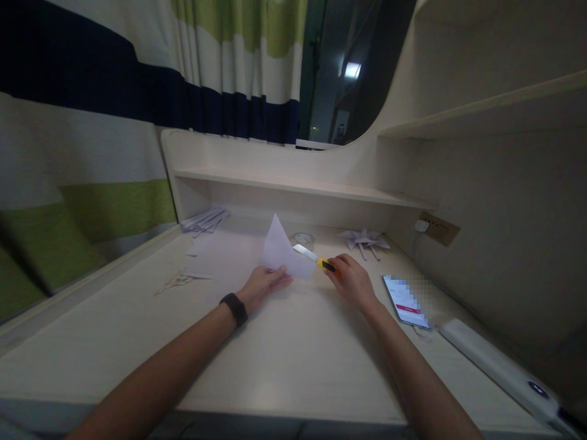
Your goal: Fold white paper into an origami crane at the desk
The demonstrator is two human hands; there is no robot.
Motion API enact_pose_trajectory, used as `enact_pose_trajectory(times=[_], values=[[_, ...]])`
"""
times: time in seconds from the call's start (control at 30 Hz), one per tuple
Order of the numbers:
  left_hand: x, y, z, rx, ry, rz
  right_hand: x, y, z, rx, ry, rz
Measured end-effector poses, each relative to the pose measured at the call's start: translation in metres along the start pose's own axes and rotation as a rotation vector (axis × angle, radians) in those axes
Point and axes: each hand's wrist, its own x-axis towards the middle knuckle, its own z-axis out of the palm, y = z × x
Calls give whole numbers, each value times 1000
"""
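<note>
My L hand (266, 284) is pinching the folded white paper (275, 249), in front of me, mid table (275, 360). My R hand (352, 280) is wrapped round the yellow knife (326, 264), blade (305, 252) out, right by the paper; can't tell if it's in the fold. Prob. the cutting bit. Next move likely needs a tight L hold, slow R pull, & blade kept off my L hand.

Dim room, soft light, dark corners
The pale wooden desk (284, 360) has faint near glare; the dark glassy far pane (334, 91) shows one white rectangular light (353, 70); edges look bent.
</note>
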Motion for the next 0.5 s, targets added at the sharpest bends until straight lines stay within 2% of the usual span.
enact_pose_trajectory(times=[0.3, 0.5], values=[[3, -3, -3, 7, 55, -2, 0, -1, 0, 0, 2, 33], [5, -5, -5, -22, 1, 24, 0, -1, 2, -6, -58, 27]])
